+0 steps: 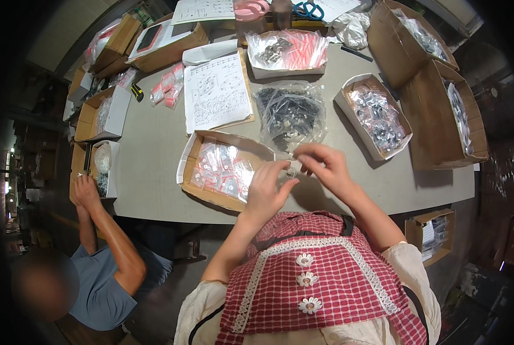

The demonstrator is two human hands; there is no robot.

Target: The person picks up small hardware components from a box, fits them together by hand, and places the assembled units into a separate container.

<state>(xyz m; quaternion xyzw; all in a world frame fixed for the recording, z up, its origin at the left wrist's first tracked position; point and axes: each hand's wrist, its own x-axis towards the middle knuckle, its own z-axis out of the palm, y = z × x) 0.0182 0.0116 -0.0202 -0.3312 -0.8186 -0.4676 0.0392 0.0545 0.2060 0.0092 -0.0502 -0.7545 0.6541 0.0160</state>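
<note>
A small clear plastic piece (292,172), likely a little bag, is between the person's two hands, by the right end of an open cardboard box (211,199) on the surface (147,187). The fingers of the left hand (265,187) seem to grasp it between thumb and forefinger; those of the right hand (329,169) are bunched close by its upper edge, and I cannot tell whether they grip anything. Such thin, slippery film is probably best held lightly near one edge, with the other fingertips working from the opposite side so that neither hand blocks the view. Working low over the surface, just beside the packets (219,167) in the box and the bag of dark parts (289,112) beyond, should make anything dropped easy to recover; loose wrists would help fine control.
</note>
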